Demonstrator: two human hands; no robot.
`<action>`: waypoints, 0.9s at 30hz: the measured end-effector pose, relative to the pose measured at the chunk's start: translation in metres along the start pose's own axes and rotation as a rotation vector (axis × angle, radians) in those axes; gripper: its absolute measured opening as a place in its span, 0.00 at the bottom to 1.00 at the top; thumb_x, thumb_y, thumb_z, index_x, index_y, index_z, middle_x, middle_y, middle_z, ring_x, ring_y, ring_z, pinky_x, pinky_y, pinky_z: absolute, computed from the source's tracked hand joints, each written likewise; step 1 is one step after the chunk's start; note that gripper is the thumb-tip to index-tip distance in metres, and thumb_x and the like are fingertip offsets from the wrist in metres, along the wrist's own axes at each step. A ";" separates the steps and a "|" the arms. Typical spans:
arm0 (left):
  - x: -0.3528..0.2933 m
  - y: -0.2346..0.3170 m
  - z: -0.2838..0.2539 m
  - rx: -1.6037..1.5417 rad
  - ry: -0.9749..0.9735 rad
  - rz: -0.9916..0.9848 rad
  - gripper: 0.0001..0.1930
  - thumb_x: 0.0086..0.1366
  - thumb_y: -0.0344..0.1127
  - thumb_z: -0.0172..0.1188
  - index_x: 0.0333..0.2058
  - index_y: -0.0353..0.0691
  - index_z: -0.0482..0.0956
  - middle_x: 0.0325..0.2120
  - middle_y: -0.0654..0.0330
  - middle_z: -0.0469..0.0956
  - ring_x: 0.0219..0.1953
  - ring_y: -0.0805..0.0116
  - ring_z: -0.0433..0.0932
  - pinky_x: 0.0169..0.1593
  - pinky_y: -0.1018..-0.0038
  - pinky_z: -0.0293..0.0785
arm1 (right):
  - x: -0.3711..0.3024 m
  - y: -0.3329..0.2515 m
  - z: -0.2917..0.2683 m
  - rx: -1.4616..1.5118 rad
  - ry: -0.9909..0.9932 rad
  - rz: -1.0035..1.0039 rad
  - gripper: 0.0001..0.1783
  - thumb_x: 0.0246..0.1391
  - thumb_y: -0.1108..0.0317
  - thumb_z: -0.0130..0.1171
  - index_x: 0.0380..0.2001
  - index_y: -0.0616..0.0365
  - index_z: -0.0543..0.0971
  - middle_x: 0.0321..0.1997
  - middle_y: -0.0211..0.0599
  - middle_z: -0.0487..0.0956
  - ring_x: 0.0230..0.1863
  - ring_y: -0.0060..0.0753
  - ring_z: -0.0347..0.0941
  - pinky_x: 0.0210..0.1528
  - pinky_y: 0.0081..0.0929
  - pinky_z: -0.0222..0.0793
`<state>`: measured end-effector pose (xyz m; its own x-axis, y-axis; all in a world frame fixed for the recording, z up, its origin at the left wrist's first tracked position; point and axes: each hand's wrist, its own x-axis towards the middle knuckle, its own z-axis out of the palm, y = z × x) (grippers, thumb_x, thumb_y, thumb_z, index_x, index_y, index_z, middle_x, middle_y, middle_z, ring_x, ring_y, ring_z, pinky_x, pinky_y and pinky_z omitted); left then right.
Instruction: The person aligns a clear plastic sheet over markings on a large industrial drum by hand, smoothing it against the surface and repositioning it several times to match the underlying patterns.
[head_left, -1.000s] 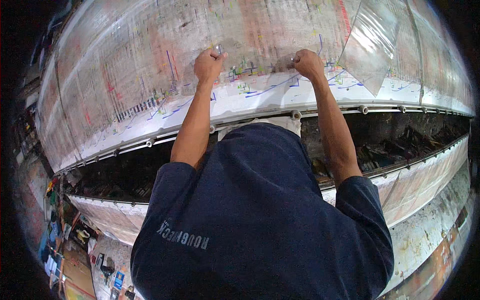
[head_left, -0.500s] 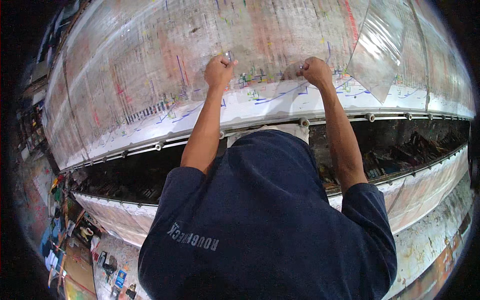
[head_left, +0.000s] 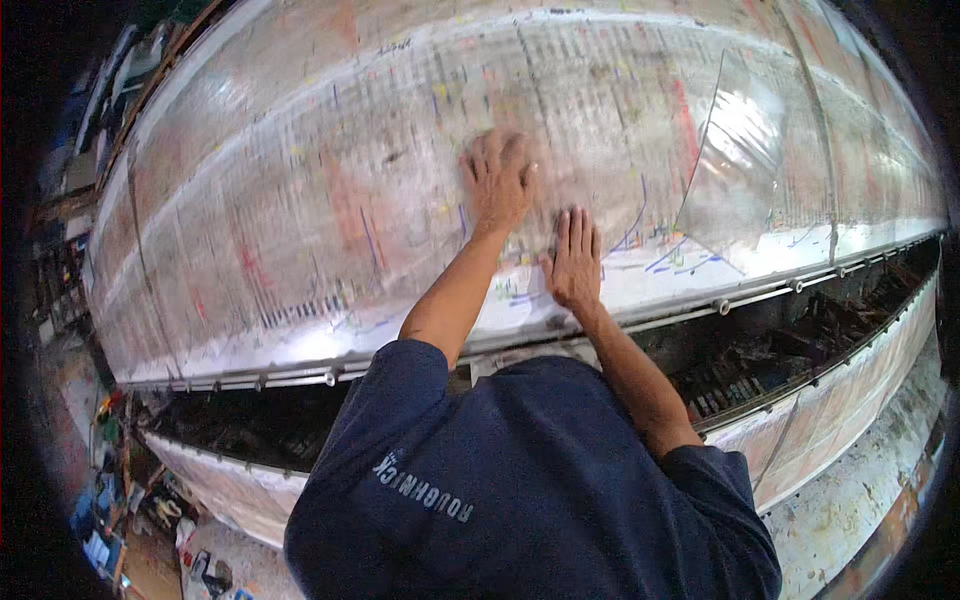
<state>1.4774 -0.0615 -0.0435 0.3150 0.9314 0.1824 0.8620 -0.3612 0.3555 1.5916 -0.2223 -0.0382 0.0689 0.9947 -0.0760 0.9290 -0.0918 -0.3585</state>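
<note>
Left hand [head_left: 497, 182] lies flat, fingers spread, on the clear film [head_left: 330, 215] covering the large marked board [head_left: 650, 290]. Right hand [head_left: 573, 260] lies flat just below and beside it, fingers together, holding nothing. A loose film flap [head_left: 735, 165] lifts at right. A metal rail [head_left: 300, 372] edges the board below.

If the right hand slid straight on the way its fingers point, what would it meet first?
The right hand lies flat on the plastic-covered sheet, fingers pointing up the board. Straight ahead, it would probably meet the left hand, pressed flat just above and slightly to the left; depth hardly matters, as both lie on the sheet.
</note>
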 end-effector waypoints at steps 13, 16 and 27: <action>0.004 -0.008 0.007 0.082 -0.166 -0.078 0.38 0.66 0.56 0.51 0.71 0.52 0.54 0.73 0.47 0.43 0.75 0.43 0.38 0.68 0.31 0.32 | 0.001 -0.005 0.006 0.045 -0.135 0.044 0.47 0.57 0.55 0.57 0.71 0.67 0.51 0.78 0.56 0.43 0.79 0.59 0.33 0.76 0.56 0.33; 0.010 0.009 0.005 0.068 -0.188 -0.106 0.38 0.65 0.53 0.54 0.70 0.46 0.56 0.72 0.45 0.46 0.75 0.44 0.40 0.68 0.32 0.37 | 0.002 0.038 -0.005 0.251 -0.036 -0.070 0.40 0.55 0.61 0.60 0.67 0.64 0.60 0.73 0.56 0.55 0.74 0.57 0.48 0.72 0.50 0.47; -0.042 0.253 0.091 -0.371 -0.280 0.112 0.29 0.58 0.42 0.63 0.51 0.25 0.70 0.45 0.39 0.74 0.51 0.40 0.72 0.55 0.53 0.69 | -0.039 0.303 -0.130 0.093 0.509 1.164 0.27 0.44 0.63 0.62 0.47 0.67 0.75 0.45 0.62 0.76 0.51 0.64 0.71 0.57 0.48 0.66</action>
<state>1.7181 -0.1877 -0.0444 0.5369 0.8437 0.0020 0.6330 -0.4044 0.6601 1.9178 -0.2830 -0.0227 0.9731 0.2283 -0.0312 0.1990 -0.9009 -0.3858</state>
